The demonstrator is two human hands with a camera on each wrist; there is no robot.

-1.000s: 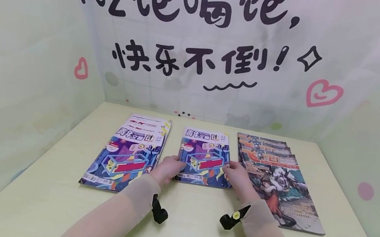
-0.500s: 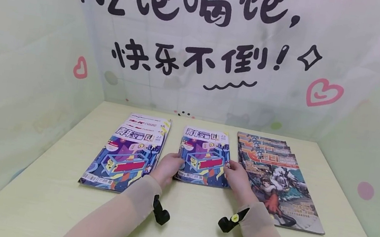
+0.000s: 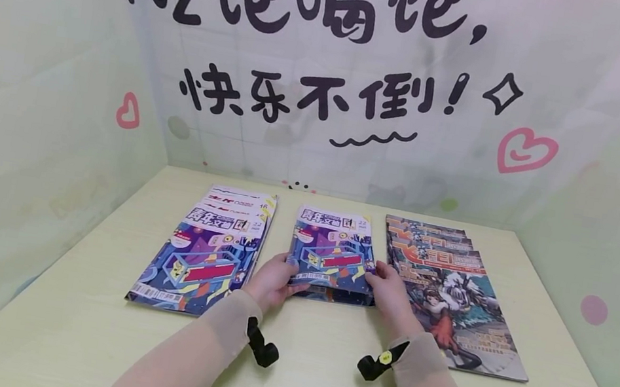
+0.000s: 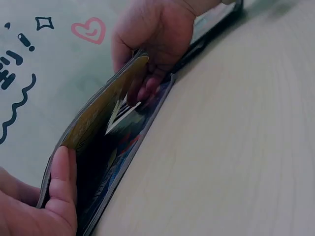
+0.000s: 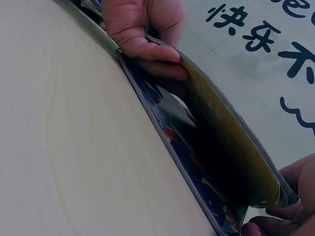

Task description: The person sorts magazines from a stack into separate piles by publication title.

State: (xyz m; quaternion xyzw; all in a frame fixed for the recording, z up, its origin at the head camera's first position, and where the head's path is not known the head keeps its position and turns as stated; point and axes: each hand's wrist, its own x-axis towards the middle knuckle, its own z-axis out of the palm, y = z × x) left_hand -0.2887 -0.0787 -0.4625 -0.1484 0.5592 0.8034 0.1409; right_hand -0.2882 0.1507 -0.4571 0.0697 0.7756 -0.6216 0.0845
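A purple magazine with white title lettering has its near edge raised off another magazine lying beneath it at the middle of the table. My left hand pinches its left side, thumb on the cover and fingers underneath. On the opposite side my right hand grips it the same way. In the left wrist view a dark gap shows between the lifted magazine and the lower one. The right wrist view shows the yellowish underside of the raised magazine.
To the left lies a fanned stack of magazines, with the same purple cover on top. At right is another fanned stack of magazines, with an illustrated figure on its cover. A printed cloth backdrop closes off the pale wooden table.
The near edge of the middle purple magazine has come up, and the one below now shows. Both hands have risen slightly with it. The side stacks stay where they were.
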